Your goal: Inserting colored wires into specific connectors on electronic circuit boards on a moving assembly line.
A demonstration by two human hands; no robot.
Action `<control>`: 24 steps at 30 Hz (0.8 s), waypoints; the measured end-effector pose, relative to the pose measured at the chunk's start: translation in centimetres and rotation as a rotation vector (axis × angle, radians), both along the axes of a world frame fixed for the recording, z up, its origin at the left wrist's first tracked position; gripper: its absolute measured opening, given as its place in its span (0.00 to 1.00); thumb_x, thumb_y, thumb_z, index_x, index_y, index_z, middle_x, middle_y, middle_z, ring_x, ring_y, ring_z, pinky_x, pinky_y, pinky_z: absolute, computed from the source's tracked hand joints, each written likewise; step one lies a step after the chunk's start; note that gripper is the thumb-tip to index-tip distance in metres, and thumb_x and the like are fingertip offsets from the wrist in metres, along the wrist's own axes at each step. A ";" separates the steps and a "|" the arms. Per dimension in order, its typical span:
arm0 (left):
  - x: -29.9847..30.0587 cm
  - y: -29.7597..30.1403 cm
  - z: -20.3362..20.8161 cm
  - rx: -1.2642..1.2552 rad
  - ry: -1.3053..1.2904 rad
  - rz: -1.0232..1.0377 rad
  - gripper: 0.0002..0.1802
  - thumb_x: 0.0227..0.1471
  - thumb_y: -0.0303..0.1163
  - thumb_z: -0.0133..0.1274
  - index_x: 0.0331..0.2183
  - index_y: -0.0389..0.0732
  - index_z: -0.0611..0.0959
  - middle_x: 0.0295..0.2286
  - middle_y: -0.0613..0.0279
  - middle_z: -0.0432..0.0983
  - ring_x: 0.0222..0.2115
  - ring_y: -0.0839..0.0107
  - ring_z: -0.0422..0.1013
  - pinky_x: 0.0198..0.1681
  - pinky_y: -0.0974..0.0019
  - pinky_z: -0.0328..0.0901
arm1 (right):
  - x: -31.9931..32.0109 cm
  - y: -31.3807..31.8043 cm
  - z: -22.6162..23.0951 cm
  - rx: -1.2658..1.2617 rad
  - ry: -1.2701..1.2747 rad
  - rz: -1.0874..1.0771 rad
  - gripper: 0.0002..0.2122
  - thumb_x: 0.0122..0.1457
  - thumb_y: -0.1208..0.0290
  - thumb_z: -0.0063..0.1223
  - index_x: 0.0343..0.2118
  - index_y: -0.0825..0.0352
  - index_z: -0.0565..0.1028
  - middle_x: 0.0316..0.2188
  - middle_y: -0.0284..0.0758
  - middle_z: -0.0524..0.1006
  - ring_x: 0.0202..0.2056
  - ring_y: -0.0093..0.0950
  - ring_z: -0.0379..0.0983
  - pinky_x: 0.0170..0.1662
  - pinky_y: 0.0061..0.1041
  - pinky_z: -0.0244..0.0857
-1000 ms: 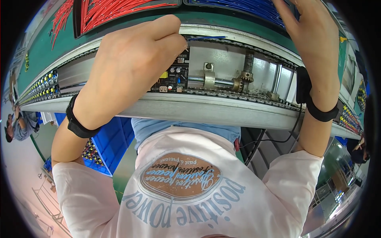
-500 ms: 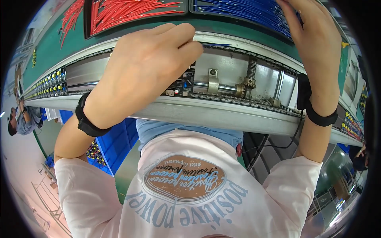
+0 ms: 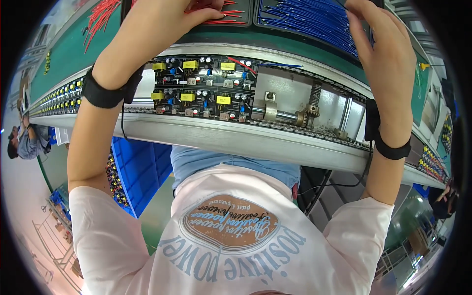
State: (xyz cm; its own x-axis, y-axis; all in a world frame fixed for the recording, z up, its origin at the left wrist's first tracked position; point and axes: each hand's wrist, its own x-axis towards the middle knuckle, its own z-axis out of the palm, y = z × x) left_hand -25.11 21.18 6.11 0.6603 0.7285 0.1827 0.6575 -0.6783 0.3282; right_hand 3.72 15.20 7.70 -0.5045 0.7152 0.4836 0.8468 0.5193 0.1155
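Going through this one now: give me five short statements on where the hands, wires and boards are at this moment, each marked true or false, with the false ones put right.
1. The left hand is over the tray of red wires. True.
2. The right hand rests on the circuit boards. False: the right hand is up by the blue wires.
3. A single red wire lies across the upper right part of the black circuit boards. True.
4. The blue wires lie to the left of the tray of red wires. False: they lie to its right.
5. Only the right wrist wears a black band. False: each wrist wears a black band.
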 end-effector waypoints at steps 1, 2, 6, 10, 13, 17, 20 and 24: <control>-0.2 0.2 -0.2 -0.059 0.001 -0.007 0.08 0.49 0.23 0.66 0.34 0.35 0.84 0.33 0.54 0.77 0.32 0.59 0.75 0.36 0.63 0.69 | -0.4 -0.4 0.4 -0.056 0.051 -0.043 0.05 0.55 0.80 0.60 0.35 0.67 0.78 0.26 0.38 0.77 0.31 0.38 0.76 0.44 0.34 0.70; -0.3 0.2 -0.2 -0.056 -0.002 -0.004 0.08 0.49 0.23 0.66 0.34 0.35 0.84 0.33 0.54 0.77 0.32 0.59 0.75 0.36 0.63 0.69 | -0.6 -0.5 0.6 -0.113 0.101 -0.085 0.05 0.55 0.80 0.61 0.35 0.68 0.78 0.26 0.38 0.77 0.31 0.38 0.77 0.43 0.34 0.71; -0.7 -0.1 -0.9 -0.134 -0.078 0.060 0.07 0.51 0.23 0.66 0.33 0.33 0.84 0.32 0.57 0.78 0.31 0.63 0.74 0.36 0.64 0.69 | 0.3 -0.9 -1.4 -0.240 0.416 -0.034 0.06 0.49 0.80 0.59 0.32 0.66 0.79 0.29 0.34 0.73 0.34 0.32 0.72 0.41 0.28 0.66; -0.2 0.1 -0.8 -0.237 -0.248 0.169 0.07 0.52 0.23 0.66 0.32 0.33 0.83 0.30 0.60 0.77 0.30 0.71 0.73 0.34 0.68 0.67 | 2.6 -1.9 0.9 -0.268 0.106 0.141 0.08 0.50 0.83 0.60 0.34 0.67 0.79 0.27 0.36 0.73 0.29 0.36 0.71 0.33 0.30 0.65; -0.8 0.7 -0.9 0.144 -0.339 0.011 0.05 0.58 0.24 0.62 0.34 0.32 0.82 0.30 0.64 0.77 0.28 0.78 0.71 0.33 0.72 0.65 | 0.8 -4.1 1.6 -0.418 0.075 0.186 0.08 0.49 0.82 0.61 0.34 0.66 0.80 0.26 0.35 0.72 0.28 0.36 0.70 0.32 0.31 0.64; 0.0 -0.7 0.3 0.000 -0.628 0.132 0.04 0.64 0.24 0.55 0.39 0.33 0.80 0.29 0.65 0.76 0.27 0.80 0.69 0.33 0.75 0.64 | -1.5 -5.3 0.9 -0.487 0.103 0.257 0.08 0.48 0.80 0.63 0.33 0.65 0.80 0.25 0.33 0.71 0.27 0.36 0.69 0.30 0.32 0.61; -0.3 -1.8 1.0 0.047 -0.610 0.165 0.04 0.67 0.24 0.50 0.40 0.34 0.79 0.29 0.67 0.75 0.27 0.81 0.69 0.34 0.75 0.65 | -2.5 -5.8 -0.2 -0.479 0.128 0.286 0.09 0.47 0.79 0.63 0.33 0.64 0.79 0.25 0.32 0.71 0.26 0.35 0.68 0.29 0.32 0.61; -1.5 -4.6 2.9 0.079 -0.444 0.348 0.03 0.65 0.25 0.52 0.41 0.37 0.78 0.28 0.63 0.74 0.28 0.73 0.72 0.35 0.69 0.68 | -3.2 -5.7 -1.2 -0.458 0.134 0.329 0.09 0.46 0.77 0.64 0.33 0.63 0.79 0.25 0.32 0.71 0.26 0.33 0.69 0.28 0.32 0.61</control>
State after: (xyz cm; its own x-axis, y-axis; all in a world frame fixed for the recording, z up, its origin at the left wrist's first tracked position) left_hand -26.63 16.56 9.01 0.2309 0.8623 0.4507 0.6570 -0.4798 0.5814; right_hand 0.47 9.46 6.46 -0.6912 0.6827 0.2369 0.6242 0.7293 -0.2802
